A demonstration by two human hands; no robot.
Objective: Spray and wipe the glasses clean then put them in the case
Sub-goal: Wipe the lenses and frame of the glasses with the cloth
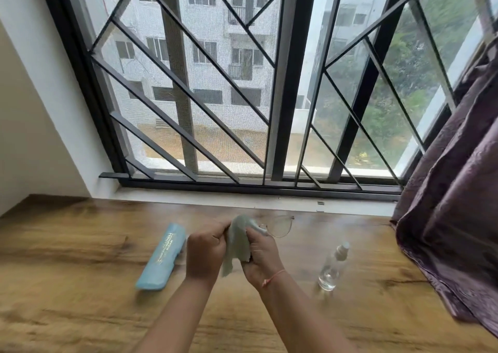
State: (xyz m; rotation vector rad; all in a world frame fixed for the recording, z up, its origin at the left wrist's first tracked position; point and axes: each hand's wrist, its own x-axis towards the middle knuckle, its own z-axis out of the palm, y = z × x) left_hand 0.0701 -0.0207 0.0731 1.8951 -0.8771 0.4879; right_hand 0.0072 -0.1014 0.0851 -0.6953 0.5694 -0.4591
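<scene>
Glasses [277,227] held up beyond the right hand [260,253], cloth [235,240] gripped between both hands, left hand [206,253] clenched on cloth, case [161,258] left.

Single head-worn wide-angle view, forward and down across the near table [67,244] toward the window [280,83]
</scene>
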